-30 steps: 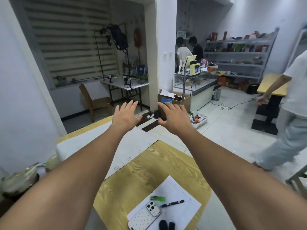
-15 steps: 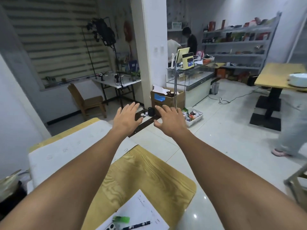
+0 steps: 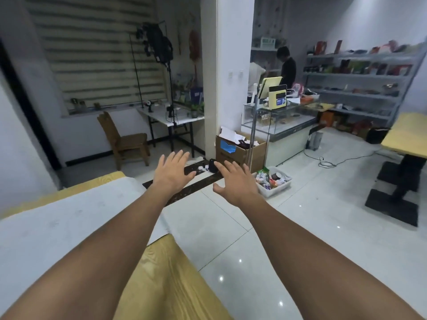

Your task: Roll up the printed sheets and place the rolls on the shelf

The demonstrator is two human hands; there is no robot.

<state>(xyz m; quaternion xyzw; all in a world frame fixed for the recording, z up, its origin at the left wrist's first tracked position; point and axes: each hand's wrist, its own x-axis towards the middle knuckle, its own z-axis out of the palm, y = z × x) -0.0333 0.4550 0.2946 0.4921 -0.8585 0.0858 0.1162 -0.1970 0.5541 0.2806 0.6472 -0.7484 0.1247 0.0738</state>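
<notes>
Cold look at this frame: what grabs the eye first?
Two bare forearms stretch forward from the bottom edge, with the left hand and right hand open and empty at mid-frame. Under the left arm, a large white sheet lies flat on the yellow wood-grain table. A stocked grey shelf lines the far right wall.

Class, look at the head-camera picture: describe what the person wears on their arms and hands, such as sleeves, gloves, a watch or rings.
The left arm and right arm are bare as far as the picture shows; no sleeve comes into view. The left hand and right hand wear no gloves. No watch, bracelet or ring shows on the sides facing the camera.
</notes>
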